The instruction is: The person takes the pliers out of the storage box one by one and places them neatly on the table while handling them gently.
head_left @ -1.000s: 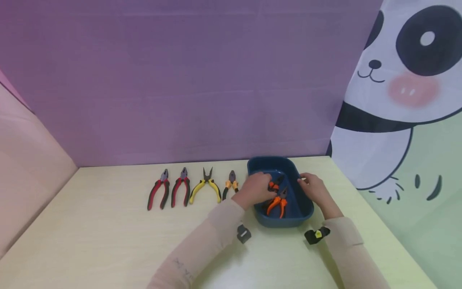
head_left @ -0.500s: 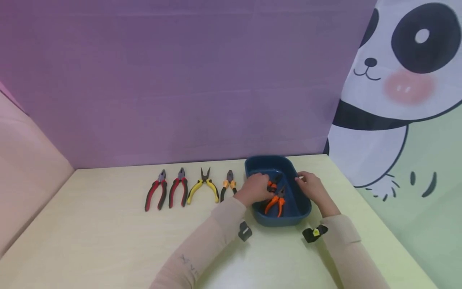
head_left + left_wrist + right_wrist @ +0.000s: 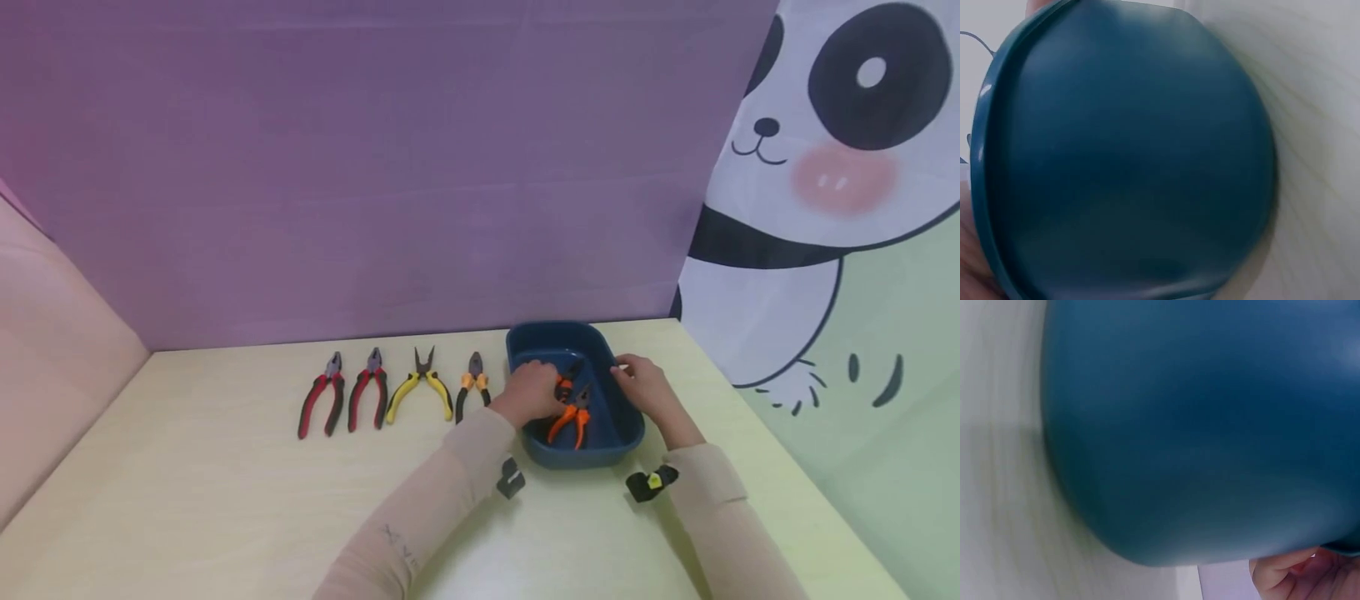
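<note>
Over the left rim of a dark blue plastic bin [image 3: 615,429] reaches my left hand [image 3: 531,392], its fingertips down beside the pliers inside and largely hidden. Pliers with orange and black handles [image 3: 565,387] lie against this hand, partly covered by it. Another pair, with bright orange handles [image 3: 572,421], lies nearer the front of the bin. At the right rim my right hand [image 3: 645,385] grips the edge, and its curled fingers [image 3: 1291,575] show beneath the rim in the right wrist view. The bin's outer wall [image 3: 1135,150] fills most of the left wrist view.
Left of the bin, several pliers lie in a row: two red-and-black pairs [image 3: 327,392] [image 3: 371,387], yellow long-nose pliers [image 3: 422,383] and orange-and-black pliers [image 3: 474,383]. A purple backdrop [image 3: 375,167] stands behind the pale table [image 3: 210,467]; a panda-print cloth [image 3: 862,333] hangs right.
The whole scene has shifted slightly left in the head view. Both hands, the bin and the pliers keep about the same places relative to one another.
</note>
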`<action>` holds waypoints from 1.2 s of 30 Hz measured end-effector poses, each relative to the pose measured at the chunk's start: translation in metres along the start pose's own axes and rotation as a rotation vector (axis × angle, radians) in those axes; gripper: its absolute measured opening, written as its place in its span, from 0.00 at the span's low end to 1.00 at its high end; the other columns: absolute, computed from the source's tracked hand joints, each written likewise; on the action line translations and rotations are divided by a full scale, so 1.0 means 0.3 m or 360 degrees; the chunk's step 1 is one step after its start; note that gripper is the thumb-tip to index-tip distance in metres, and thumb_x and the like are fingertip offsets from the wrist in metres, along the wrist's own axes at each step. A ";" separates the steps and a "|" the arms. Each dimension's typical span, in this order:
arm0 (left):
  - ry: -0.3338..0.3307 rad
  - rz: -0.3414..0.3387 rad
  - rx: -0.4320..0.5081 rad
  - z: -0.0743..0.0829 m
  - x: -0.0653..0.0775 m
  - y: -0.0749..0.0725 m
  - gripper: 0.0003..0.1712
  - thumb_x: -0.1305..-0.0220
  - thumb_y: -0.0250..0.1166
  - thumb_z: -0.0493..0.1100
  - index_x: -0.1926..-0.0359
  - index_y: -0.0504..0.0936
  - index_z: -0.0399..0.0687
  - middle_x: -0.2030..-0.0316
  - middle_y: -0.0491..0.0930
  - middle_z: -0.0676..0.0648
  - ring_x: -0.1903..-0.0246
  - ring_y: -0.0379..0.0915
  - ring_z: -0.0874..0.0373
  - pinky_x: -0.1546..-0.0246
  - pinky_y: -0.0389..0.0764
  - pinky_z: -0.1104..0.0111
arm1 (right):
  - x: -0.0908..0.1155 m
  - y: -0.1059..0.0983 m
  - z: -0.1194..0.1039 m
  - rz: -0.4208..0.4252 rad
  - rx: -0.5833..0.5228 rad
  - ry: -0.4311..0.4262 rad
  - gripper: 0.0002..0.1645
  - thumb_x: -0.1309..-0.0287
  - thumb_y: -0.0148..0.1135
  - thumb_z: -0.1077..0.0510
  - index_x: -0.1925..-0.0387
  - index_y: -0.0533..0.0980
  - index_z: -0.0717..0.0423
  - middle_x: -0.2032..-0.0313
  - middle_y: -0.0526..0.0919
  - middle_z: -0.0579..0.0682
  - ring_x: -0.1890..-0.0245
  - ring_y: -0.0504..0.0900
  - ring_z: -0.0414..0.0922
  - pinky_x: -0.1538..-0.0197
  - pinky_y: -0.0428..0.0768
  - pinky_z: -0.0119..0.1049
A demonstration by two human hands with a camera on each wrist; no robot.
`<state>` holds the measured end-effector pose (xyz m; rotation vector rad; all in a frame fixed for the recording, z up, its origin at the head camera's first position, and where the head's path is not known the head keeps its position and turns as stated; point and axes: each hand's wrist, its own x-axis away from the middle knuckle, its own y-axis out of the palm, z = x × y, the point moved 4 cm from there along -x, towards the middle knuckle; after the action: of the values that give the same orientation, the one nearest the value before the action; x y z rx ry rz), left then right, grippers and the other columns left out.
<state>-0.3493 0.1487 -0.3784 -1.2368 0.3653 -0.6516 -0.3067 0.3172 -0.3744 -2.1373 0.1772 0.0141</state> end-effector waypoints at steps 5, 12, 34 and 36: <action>-0.0036 -0.0039 -0.0008 0.005 -0.008 0.002 0.13 0.46 0.70 0.51 0.73 0.79 0.49 0.73 0.74 0.53 0.68 0.67 0.59 0.65 0.69 0.69 | 0.003 -0.005 -0.003 0.0024 0.0004 -0.0001 0.21 0.36 0.49 0.61 0.50 0.69 0.77 0.57 0.77 0.73 0.59 0.78 0.64 0.55 0.75 0.54; -0.0054 -0.0008 -0.0106 0.010 -0.025 0.003 0.15 0.47 0.70 0.54 0.73 0.79 0.49 0.73 0.74 0.53 0.69 0.68 0.59 0.64 0.70 0.67 | 0.005 -0.004 -0.005 0.0058 -0.0018 -0.0034 0.20 0.37 0.49 0.62 0.51 0.70 0.77 0.60 0.78 0.73 0.61 0.78 0.63 0.57 0.75 0.54; -0.0196 -0.0020 -0.0084 -0.003 -0.035 0.005 0.13 0.52 0.73 0.51 0.72 0.80 0.51 0.73 0.75 0.55 0.68 0.69 0.59 0.64 0.72 0.67 | -0.002 0.005 -0.009 0.0012 0.0000 -0.0017 0.20 0.36 0.49 0.61 0.50 0.69 0.76 0.57 0.77 0.74 0.59 0.78 0.64 0.56 0.75 0.54; -0.0225 -0.0045 -0.0080 0.001 -0.039 0.005 0.13 0.52 0.73 0.51 0.72 0.79 0.51 0.71 0.75 0.54 0.67 0.69 0.59 0.63 0.73 0.67 | 0.000 0.003 -0.006 0.0013 0.0004 -0.0017 0.21 0.36 0.49 0.61 0.50 0.69 0.76 0.56 0.77 0.74 0.58 0.78 0.64 0.56 0.75 0.54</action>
<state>-0.3577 0.1568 -0.3808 -1.3298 0.2484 -0.5783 -0.3069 0.3152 -0.3743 -2.1337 0.1793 0.0298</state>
